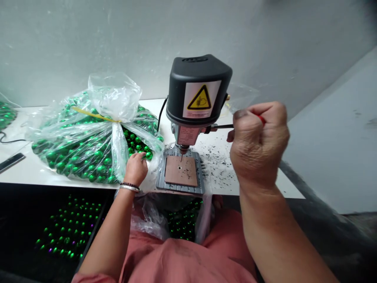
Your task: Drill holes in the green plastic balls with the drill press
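Note:
My right hand point(259, 145) is wrapped around the red-tipped feed lever point(224, 126) of a small bench drill press point(200, 90). My left hand point(136, 169) is at the torn opening of a clear plastic bag point(114, 98) full of shiny green balls point(100, 168). Its fingers are pinched together at one green ball point(149, 155) by the bag's edge. Under the drill bit point(181, 158) lies a brown square board point(173, 175) with a small hole, resting on the grey machine base point(200, 186). No ball sits in the hole.
Dark shavings point(218, 165) litter the white table point(265, 186) right of the base. A phone-like dark object point(12, 162) lies at the left edge. Below, green balls fill a dark container point(67, 228) and a plastic bag point(147, 218) by my lap.

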